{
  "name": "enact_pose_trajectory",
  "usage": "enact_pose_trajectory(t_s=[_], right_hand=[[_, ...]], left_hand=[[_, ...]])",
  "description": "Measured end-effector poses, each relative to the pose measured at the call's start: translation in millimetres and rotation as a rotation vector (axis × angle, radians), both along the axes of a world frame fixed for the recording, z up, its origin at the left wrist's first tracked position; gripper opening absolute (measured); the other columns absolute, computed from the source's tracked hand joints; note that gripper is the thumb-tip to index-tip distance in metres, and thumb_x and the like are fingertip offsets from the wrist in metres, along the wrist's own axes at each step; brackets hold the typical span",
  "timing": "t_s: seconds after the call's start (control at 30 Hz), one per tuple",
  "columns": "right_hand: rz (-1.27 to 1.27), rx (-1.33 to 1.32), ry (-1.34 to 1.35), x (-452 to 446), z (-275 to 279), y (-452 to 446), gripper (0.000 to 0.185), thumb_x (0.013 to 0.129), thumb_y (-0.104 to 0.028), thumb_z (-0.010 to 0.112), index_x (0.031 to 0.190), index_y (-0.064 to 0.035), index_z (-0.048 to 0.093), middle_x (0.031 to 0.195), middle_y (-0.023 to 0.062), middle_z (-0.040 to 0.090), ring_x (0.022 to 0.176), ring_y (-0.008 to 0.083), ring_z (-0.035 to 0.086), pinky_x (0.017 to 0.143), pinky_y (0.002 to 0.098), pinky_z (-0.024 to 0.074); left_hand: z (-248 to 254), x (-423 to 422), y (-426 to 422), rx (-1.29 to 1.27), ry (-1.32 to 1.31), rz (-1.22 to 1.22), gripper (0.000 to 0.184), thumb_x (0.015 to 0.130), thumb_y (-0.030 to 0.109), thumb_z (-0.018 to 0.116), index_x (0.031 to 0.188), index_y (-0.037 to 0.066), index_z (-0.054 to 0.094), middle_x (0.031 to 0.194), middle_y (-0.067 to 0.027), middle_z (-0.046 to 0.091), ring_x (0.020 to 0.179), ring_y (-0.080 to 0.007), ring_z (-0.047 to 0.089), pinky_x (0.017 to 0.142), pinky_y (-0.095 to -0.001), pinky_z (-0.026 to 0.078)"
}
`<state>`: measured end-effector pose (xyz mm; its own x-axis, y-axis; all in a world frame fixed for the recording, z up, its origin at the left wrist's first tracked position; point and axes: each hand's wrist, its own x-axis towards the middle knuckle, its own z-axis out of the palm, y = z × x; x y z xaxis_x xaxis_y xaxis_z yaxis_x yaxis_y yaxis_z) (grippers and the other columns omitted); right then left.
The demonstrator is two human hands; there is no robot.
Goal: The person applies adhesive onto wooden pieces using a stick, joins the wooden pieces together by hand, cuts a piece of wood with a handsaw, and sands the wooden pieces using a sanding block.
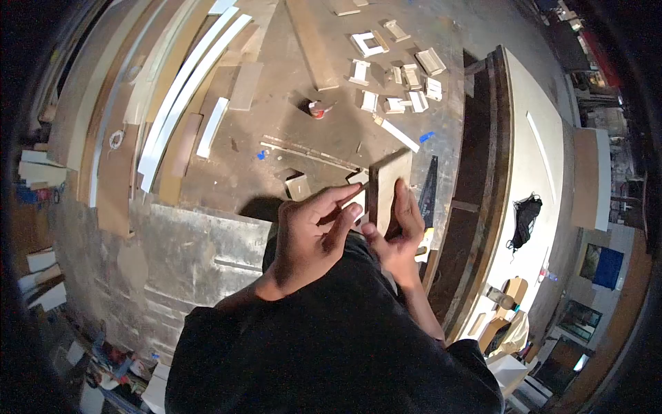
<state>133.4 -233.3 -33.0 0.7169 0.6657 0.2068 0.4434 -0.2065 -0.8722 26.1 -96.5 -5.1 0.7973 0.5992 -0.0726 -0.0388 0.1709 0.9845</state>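
A small wooden board with a dark edge is held up in front of my body. My right hand grips it, with the thumb low on the near edge and the fingers along its right side. My left hand is just left of the board, with thumb and forefinger brought close together near a small white piece. The fingers are closed, but what they hold is too small to make out. Beneath the hands a small wooden block lies on the brown surface.
Small wooden pieces lie scattered beyond the hands. Long boards and white strips are at the left. A black ruler and blue item lie right, before a pale bench with a black cloth.
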Motion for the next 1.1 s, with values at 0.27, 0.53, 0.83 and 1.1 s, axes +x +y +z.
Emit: enact_pose_trajectory(t_s=[0.27,0.53,0.83,1.1], right_hand=[[-0.002,-0.205,-0.078,19.6,-12.1,-6.6,0.082,0.069,-0.013,0.081,0.142,-0.0016,0.045,0.093,0.0155,0.054,0.082,0.0252,0.054,0.075,0.0352,0.0471],[0.080,-0.058,-0.477,7.7,-33.7,-21.9,0.083,0.064,-0.029,0.086,0.133,0.0019,0.052,0.103,0.0256,0.055,0.086,0.0341,0.060,0.075,0.0406,0.0501],[0.038,0.051,-0.386,19.6,-63.4,-24.0,0.084,0.065,-0.031,0.085,0.134,0.0027,0.051,0.095,0.0190,0.054,0.081,0.0312,0.057,0.070,0.0386,0.0468],[-0.203,-0.011,-0.368,33.8,-52.7,-10.6,0.079,0.067,-0.013,0.081,0.138,-0.0005,0.050,0.097,0.0197,0.059,0.086,0.0315,0.060,0.074,0.0373,0.0493]], left_hand=[[-8.3,-2.1,8.3,-0.151,-0.023,0.052,0.027,0.096,0.007,0.059,0.118,-0.009,0.059,0.110,-0.0167,0.067,0.098,-0.0183,0.066,0.082,-0.0310,0.059],[-9.4,1.4,18.3,-0.090,0.044,0.169,0.024,0.091,0.004,0.064,0.111,-0.007,0.065,0.102,-0.0096,0.068,0.091,-0.0111,0.064,0.082,-0.0266,0.052],[-22.9,-5.3,18.6,-0.464,0.169,0.050,0.027,0.089,0.011,0.067,0.112,-0.003,0.066,0.101,-0.0086,0.070,0.089,-0.0120,0.065,0.077,-0.0270,0.054],[-28.3,-14.7,32.6,-0.340,0.030,0.102,0.030,0.093,0.013,0.064,0.114,-0.008,0.061,0.108,-0.0141,0.066,0.092,-0.0195,0.067,0.072,-0.0307,0.061]])
